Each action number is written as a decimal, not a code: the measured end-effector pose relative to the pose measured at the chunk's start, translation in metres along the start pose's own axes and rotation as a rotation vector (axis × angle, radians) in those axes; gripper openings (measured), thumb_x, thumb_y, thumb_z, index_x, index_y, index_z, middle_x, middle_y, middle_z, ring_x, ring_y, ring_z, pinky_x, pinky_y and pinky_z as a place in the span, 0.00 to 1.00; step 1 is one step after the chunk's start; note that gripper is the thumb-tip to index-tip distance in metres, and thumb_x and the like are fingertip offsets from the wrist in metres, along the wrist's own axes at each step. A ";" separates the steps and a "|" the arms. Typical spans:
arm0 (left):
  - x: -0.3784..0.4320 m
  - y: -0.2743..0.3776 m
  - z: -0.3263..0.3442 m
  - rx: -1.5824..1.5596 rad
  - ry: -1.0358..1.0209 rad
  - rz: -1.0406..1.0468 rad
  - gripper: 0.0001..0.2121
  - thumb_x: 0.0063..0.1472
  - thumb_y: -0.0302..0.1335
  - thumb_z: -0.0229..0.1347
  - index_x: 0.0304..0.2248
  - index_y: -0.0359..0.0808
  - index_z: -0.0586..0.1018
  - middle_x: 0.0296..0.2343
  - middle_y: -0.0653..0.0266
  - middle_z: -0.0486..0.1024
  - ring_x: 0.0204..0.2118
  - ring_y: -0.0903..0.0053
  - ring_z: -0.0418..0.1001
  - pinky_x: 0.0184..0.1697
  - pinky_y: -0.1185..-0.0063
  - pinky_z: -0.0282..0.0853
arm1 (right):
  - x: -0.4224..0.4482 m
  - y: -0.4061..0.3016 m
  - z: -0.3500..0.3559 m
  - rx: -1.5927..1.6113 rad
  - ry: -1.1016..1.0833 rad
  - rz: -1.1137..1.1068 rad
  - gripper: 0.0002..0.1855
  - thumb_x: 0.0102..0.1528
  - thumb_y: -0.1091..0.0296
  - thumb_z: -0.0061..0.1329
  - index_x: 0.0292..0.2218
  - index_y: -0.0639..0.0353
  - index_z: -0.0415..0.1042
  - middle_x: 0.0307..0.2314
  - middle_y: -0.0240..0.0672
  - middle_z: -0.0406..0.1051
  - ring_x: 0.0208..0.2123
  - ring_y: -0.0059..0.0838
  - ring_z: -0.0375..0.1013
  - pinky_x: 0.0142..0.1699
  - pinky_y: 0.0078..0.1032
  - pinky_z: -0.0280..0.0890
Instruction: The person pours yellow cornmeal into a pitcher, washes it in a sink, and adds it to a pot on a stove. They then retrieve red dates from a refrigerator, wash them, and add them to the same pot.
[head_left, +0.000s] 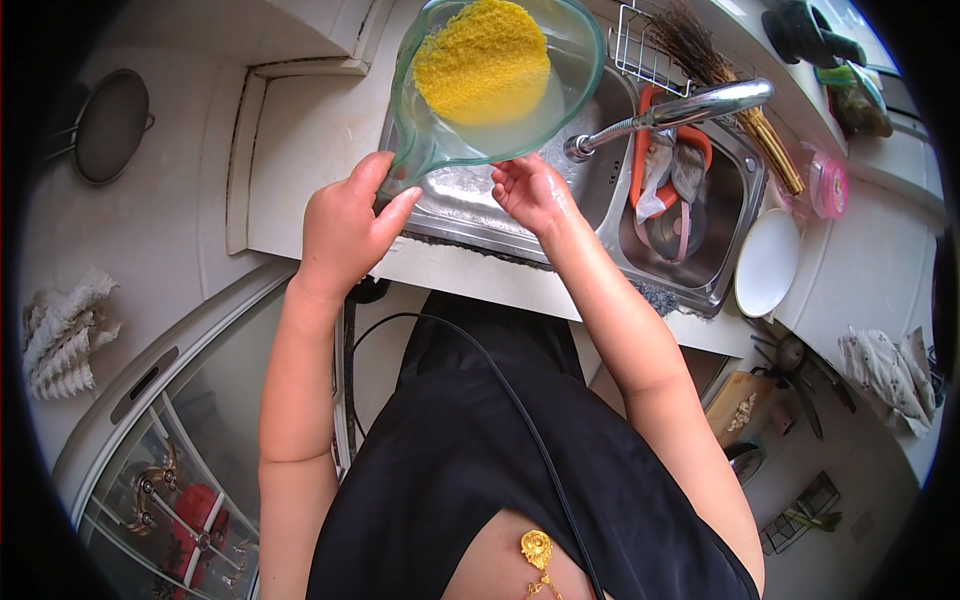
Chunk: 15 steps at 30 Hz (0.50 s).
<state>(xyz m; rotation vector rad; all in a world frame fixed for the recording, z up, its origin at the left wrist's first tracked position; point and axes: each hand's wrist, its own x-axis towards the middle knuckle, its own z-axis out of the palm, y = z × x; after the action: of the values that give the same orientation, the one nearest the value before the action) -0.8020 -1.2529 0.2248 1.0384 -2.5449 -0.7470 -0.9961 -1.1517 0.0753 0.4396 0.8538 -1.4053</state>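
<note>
A translucent green bowl (578, 71) with a pouring lip or handle at its lower left is tilted over the stainless steel sink (469, 214). Inside lie wet yellow grains (484, 64), perhaps millet, heaped toward the far side, with cloudy water (517, 139) pooled on the near side. My left hand (349, 217) grips the projecting part of the bowl, thumb on the near side. Under the near rim, my right hand (536, 191) bears the bowl with curled fingers; its wet palm and wrist show, while part of the hand is hidden behind the bowl.
A chrome faucet (709, 105) arches over the sink's divider. The right basin holds an orange-rimmed container (641, 161). A twig whisk broom (765, 142) and a white bowl (767, 262) are at the right. A mesh strainer (112, 127) hangs or lies at far left.
</note>
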 end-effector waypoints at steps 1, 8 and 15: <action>0.000 0.000 0.000 0.000 0.005 0.013 0.16 0.50 0.34 0.58 0.37 0.33 0.72 0.16 0.57 0.71 0.18 0.63 0.71 0.21 0.73 0.64 | -0.001 -0.001 0.001 -0.006 -0.024 -0.013 0.03 0.56 0.70 0.43 0.34 0.55 0.66 0.23 0.32 0.70 0.22 0.23 0.70 0.25 0.19 0.67; 0.001 0.003 -0.005 0.079 -0.083 -0.042 0.18 0.49 0.31 0.60 0.38 0.32 0.72 0.24 0.53 0.74 0.23 0.63 0.73 0.27 0.75 0.67 | 0.001 -0.007 -0.003 0.019 -0.046 -0.022 0.03 0.56 0.70 0.42 0.34 0.54 0.65 0.25 0.32 0.70 0.24 0.24 0.69 0.26 0.19 0.65; 0.003 0.001 -0.001 0.108 0.029 0.101 0.15 0.50 0.33 0.58 0.35 0.35 0.72 0.14 0.59 0.69 0.16 0.64 0.68 0.20 0.72 0.62 | -0.005 -0.006 -0.018 -0.045 -0.009 -0.031 0.06 0.57 0.67 0.41 0.37 0.55 0.67 0.29 0.33 0.71 0.25 0.24 0.69 0.28 0.20 0.65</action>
<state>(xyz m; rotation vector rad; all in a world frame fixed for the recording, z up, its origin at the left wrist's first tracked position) -0.8036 -1.2550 0.2264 0.9371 -2.6152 -0.5699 -1.0064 -1.1362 0.0693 0.3876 0.8863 -1.4126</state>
